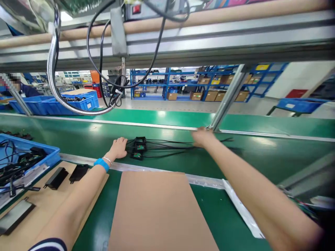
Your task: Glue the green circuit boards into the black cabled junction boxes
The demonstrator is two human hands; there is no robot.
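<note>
Both my arms reach out over a green conveyor belt (78, 139). My left hand (118, 147), with a blue wristband, rests with curled fingers against a cluster of small black modules with green circuit boards (138, 147). Black cables (170, 148) run rightward from the modules. My right hand (202, 136) is closed over the far end of those cables, and it looks motion-blurred.
A brown cardboard sheet (157, 209) lies in front of me. At left, a blue bin (49, 155) holds black wired parts, and two black housings (66, 176) lie on cardboard. A metal hose (56, 90) and cables hang overhead. Another person sits far left. Blue shelving stands behind.
</note>
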